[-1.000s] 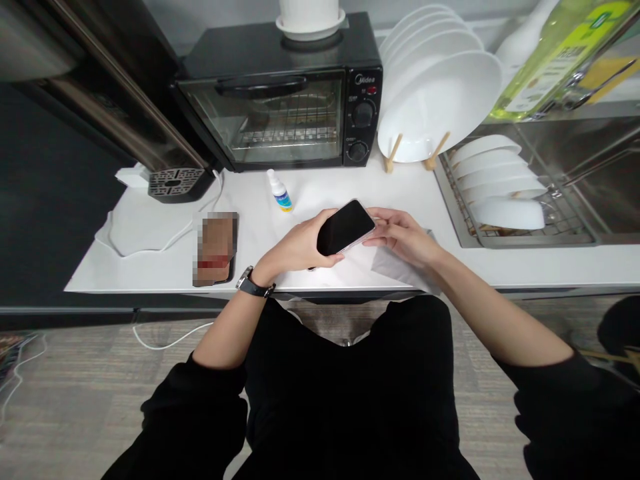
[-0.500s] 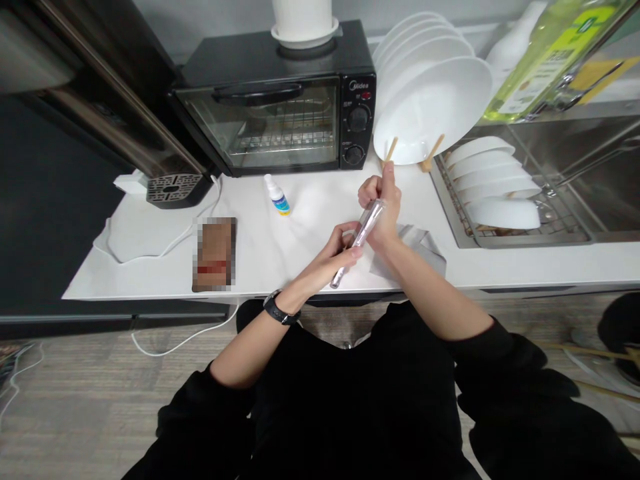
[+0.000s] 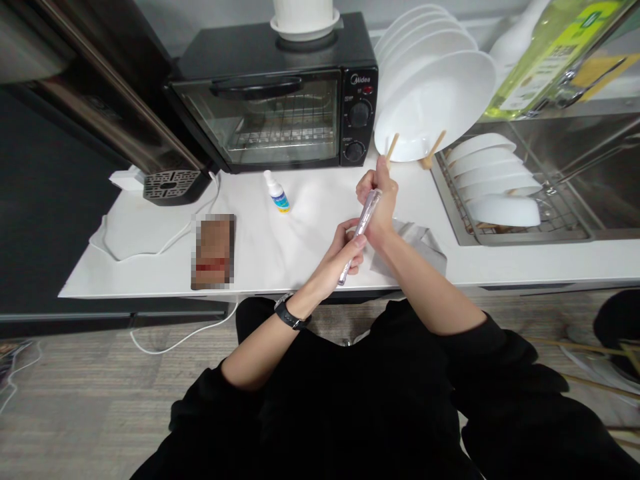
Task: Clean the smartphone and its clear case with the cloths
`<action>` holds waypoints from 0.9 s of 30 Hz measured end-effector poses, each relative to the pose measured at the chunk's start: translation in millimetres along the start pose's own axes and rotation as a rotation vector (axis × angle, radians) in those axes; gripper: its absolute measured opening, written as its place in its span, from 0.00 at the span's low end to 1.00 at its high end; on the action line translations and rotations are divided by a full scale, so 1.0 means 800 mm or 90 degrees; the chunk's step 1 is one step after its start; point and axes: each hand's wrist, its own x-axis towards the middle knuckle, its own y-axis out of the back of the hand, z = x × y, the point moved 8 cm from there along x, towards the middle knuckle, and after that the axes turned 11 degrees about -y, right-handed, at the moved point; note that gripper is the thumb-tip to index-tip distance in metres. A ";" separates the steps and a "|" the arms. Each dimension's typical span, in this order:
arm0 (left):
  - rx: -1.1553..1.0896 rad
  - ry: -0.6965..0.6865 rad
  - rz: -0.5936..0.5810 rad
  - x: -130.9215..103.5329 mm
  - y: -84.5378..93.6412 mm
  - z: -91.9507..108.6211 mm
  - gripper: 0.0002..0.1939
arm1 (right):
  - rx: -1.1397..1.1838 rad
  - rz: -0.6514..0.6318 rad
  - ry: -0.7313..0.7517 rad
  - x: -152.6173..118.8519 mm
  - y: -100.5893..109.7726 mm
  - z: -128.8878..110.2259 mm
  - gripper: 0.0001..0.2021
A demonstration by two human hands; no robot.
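My left hand (image 3: 346,250) is closed around a slim flat thing with a clear, shiny edge (image 3: 361,232), possibly a clear phone case. It is tilted, seen nearly edge-on, its upper end overlapping my right wrist. My right hand (image 3: 379,190) has curled fingers and a raised thumb just beyond that end; what is inside the fingers, if anything, is hidden. Under my right forearm a grey cloth (image 3: 417,247) lies crumpled on the white counter (image 3: 310,193). To the left stands a small white spray bottle (image 3: 277,192) with a blue and yellow label.
A blurred-out flat phone-like thing (image 3: 213,252) lies at left, near a white cable (image 3: 160,252). Behind stands a black toaster oven (image 3: 295,107). White plates (image 3: 435,107) stand in a wooden rack; a sink (image 3: 575,200) with a rack of bowls (image 3: 505,212) is at right.
The held thing has turned slightly more upright and its lower end has shifted right. My left hand and forearm have moved a little right. My right hand is nearly where it was.
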 end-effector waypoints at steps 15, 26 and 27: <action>-0.043 -0.021 0.062 0.003 -0.002 0.004 0.32 | -0.069 0.097 -0.027 -0.015 0.015 -0.020 0.40; -0.176 0.091 0.053 0.012 0.004 0.014 0.29 | -0.176 -0.115 0.045 -0.052 0.008 -0.045 0.33; -0.159 0.097 0.060 0.013 0.007 0.013 0.29 | -0.169 -0.128 0.033 -0.051 0.009 -0.043 0.32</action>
